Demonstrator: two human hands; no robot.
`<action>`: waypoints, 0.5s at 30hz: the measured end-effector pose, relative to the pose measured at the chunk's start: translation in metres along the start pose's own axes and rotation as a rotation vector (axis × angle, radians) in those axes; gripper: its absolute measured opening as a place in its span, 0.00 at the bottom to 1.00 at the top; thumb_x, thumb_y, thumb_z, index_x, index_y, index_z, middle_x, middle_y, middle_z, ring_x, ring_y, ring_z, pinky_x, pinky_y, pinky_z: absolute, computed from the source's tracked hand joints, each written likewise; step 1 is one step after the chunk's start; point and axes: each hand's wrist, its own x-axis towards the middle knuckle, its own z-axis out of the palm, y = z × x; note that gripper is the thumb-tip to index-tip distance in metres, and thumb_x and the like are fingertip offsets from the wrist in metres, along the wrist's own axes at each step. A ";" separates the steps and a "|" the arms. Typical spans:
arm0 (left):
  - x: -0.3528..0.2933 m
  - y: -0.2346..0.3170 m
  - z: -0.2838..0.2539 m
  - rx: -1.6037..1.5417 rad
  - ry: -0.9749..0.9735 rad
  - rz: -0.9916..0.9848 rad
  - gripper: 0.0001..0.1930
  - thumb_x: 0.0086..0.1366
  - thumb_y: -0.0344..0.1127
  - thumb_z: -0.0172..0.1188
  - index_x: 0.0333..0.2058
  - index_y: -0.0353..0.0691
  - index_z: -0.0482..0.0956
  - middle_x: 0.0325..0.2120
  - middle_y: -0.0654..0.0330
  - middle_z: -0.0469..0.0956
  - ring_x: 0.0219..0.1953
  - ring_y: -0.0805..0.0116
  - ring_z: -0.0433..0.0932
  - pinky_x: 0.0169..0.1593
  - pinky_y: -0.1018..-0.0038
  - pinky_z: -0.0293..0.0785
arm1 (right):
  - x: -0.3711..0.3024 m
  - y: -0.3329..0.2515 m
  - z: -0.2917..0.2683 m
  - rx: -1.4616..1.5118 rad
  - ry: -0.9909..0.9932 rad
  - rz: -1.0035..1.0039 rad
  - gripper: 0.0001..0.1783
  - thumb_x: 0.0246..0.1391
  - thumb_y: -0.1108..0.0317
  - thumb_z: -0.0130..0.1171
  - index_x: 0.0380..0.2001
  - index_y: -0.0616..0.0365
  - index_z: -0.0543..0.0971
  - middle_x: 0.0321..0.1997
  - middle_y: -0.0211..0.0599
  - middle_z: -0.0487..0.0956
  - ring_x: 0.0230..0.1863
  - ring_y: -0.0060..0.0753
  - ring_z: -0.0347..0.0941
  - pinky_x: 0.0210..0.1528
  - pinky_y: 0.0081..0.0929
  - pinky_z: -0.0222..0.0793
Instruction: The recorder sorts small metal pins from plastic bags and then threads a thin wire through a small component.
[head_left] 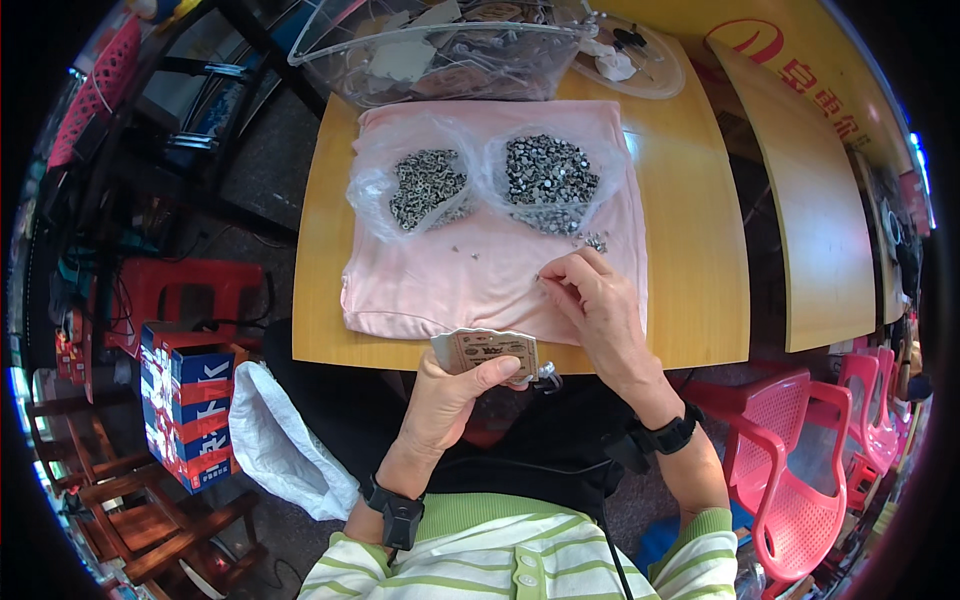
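Note:
My left hand (440,400) is closed round a brown printed cardboard tag (492,350), its thumb pressed on the front; a pale layer shows behind it at the left. A whitish cord bundle (547,374) hangs by the tag's right end. My right hand (605,305) is in a pinch just over the pink cloth (395,285); whatever its fingertips hold is too small to name. Beyond lie two opened clear plastic bags, one with small silvery metal fasteners (428,185), the other with darker, round-headed metal pieces (550,175). A few loose pieces (595,242) lie near my right hand.
The cloth covers part of a wooden table (690,260). At its far edge stands a clear plastic bin (440,65) full of tags and cords, beside a round clear tray (645,65). Pink chairs (790,470) stand right; a blue-and-red box (185,405) and white sack (285,440) sit left.

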 end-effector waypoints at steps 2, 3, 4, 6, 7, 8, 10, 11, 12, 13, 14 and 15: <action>0.000 0.000 0.000 0.006 0.005 -0.001 0.14 0.55 0.25 0.62 0.42 0.34 0.74 0.34 0.56 0.79 0.35 0.67 0.80 0.36 0.70 0.80 | 0.001 0.001 0.005 -0.022 0.029 0.012 0.04 0.49 0.74 0.58 0.30 0.57 0.75 0.29 0.38 0.73 0.29 0.43 0.74 0.31 0.34 0.69; 0.000 0.000 0.001 0.005 0.006 0.002 0.14 0.55 0.25 0.62 0.42 0.34 0.74 0.34 0.56 0.79 0.35 0.67 0.80 0.36 0.70 0.80 | 0.001 0.002 0.006 -0.022 0.028 0.009 0.04 0.49 0.74 0.58 0.30 0.57 0.75 0.29 0.38 0.73 0.29 0.43 0.74 0.31 0.34 0.69; 0.000 0.001 0.001 0.000 0.002 0.002 0.14 0.55 0.25 0.62 0.41 0.34 0.74 0.34 0.56 0.79 0.35 0.68 0.80 0.36 0.70 0.80 | 0.001 0.002 0.007 -0.049 0.034 0.004 0.04 0.49 0.74 0.58 0.30 0.57 0.75 0.29 0.37 0.73 0.29 0.43 0.74 0.31 0.34 0.69; 0.001 0.002 0.003 -0.004 0.001 0.004 0.14 0.55 0.25 0.62 0.41 0.34 0.74 0.34 0.56 0.78 0.35 0.68 0.80 0.36 0.70 0.80 | 0.002 0.002 0.008 -0.074 0.037 -0.004 0.03 0.49 0.73 0.58 0.29 0.56 0.75 0.29 0.37 0.73 0.29 0.42 0.74 0.30 0.34 0.69; 0.001 0.003 0.003 -0.007 0.002 0.010 0.13 0.56 0.26 0.62 0.41 0.33 0.75 0.33 0.56 0.79 0.34 0.69 0.79 0.36 0.72 0.79 | 0.002 0.000 0.009 -0.070 0.038 0.021 0.03 0.49 0.73 0.58 0.29 0.56 0.75 0.29 0.36 0.73 0.29 0.42 0.74 0.30 0.34 0.69; 0.002 0.004 0.004 -0.010 0.002 0.015 0.12 0.57 0.27 0.63 0.40 0.33 0.76 0.33 0.57 0.79 0.34 0.71 0.79 0.36 0.74 0.79 | 0.002 -0.001 0.009 -0.067 0.040 0.047 0.03 0.49 0.72 0.59 0.28 0.56 0.75 0.29 0.36 0.73 0.29 0.42 0.74 0.30 0.34 0.68; 0.004 0.006 0.007 -0.015 0.012 0.018 0.12 0.57 0.27 0.63 0.40 0.33 0.76 0.33 0.57 0.79 0.34 0.71 0.79 0.36 0.73 0.79 | 0.003 -0.001 0.008 -0.075 0.037 0.030 0.03 0.49 0.72 0.59 0.28 0.56 0.75 0.29 0.36 0.73 0.29 0.42 0.74 0.30 0.34 0.68; 0.004 0.006 0.007 -0.021 0.019 0.018 0.12 0.57 0.28 0.62 0.40 0.33 0.76 0.33 0.57 0.79 0.34 0.71 0.79 0.36 0.73 0.79 | 0.003 -0.001 0.008 -0.085 0.036 0.015 0.03 0.49 0.71 0.59 0.28 0.56 0.75 0.29 0.36 0.73 0.29 0.42 0.74 0.30 0.34 0.68; 0.005 0.006 0.007 -0.019 0.020 0.020 0.12 0.57 0.28 0.62 0.40 0.33 0.76 0.33 0.57 0.79 0.34 0.71 0.79 0.36 0.73 0.79 | 0.004 -0.001 0.008 -0.083 0.037 0.014 0.03 0.49 0.71 0.59 0.28 0.56 0.75 0.29 0.36 0.73 0.29 0.42 0.74 0.30 0.34 0.68; 0.005 0.005 0.007 -0.032 0.019 0.017 0.12 0.57 0.28 0.62 0.40 0.33 0.76 0.33 0.57 0.79 0.34 0.71 0.79 0.36 0.73 0.79 | 0.004 -0.001 0.008 -0.087 0.043 0.010 0.04 0.49 0.71 0.59 0.27 0.57 0.74 0.29 0.37 0.73 0.28 0.42 0.74 0.30 0.34 0.68; 0.006 0.005 0.007 -0.045 0.018 0.013 0.12 0.57 0.28 0.63 0.40 0.33 0.76 0.33 0.58 0.79 0.34 0.71 0.79 0.36 0.73 0.79 | 0.004 0.000 0.008 -0.091 0.049 0.007 0.04 0.49 0.71 0.59 0.27 0.57 0.74 0.29 0.37 0.73 0.28 0.43 0.74 0.30 0.34 0.69; 0.006 0.005 0.007 -0.044 0.017 0.012 0.12 0.57 0.28 0.63 0.40 0.33 0.76 0.33 0.58 0.79 0.34 0.71 0.79 0.36 0.73 0.79 | 0.004 0.000 0.008 -0.092 0.051 0.008 0.04 0.49 0.71 0.59 0.27 0.57 0.74 0.29 0.37 0.73 0.28 0.43 0.74 0.30 0.34 0.69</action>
